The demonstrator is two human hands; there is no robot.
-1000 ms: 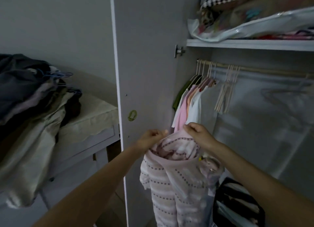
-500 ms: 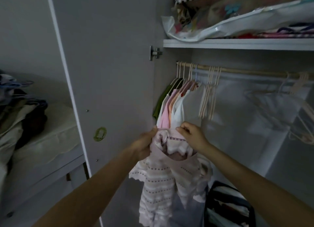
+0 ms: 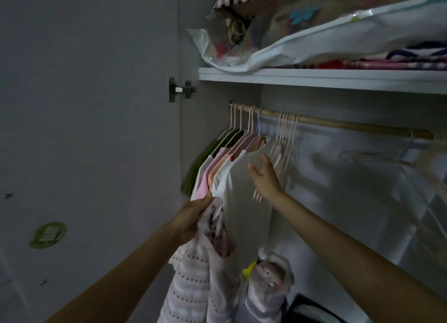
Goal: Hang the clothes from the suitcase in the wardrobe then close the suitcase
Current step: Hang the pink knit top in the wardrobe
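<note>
My left hand [image 3: 193, 213] grips the top of a pink-and-white striped knit garment [image 3: 193, 279], which hangs down in front of the open wardrobe. My right hand [image 3: 264, 178] is raised with its fingers spread, just in front of a bunch of empty pale hangers [image 3: 285, 138] on the wooden rail [image 3: 338, 125]. Left of that hand, several tops [image 3: 217, 170] in green, pink, peach and white hang on the rail. The suitcase is out of view.
The open wardrobe door [image 3: 96, 129] fills the left, with a hinge [image 3: 180, 89] and a green sticker [image 3: 47, 234]. A shelf [image 3: 314, 77] above the rail holds bagged bedding [image 3: 314, 32]. More empty hangers [image 3: 387, 158] hang at the right. A dark bag [image 3: 312, 310] sits at the bottom.
My right hand has let go of the garment and risen toward the empty hangers. My left hand now holds the garment alone. The view has shifted right and closer to the rail.
</note>
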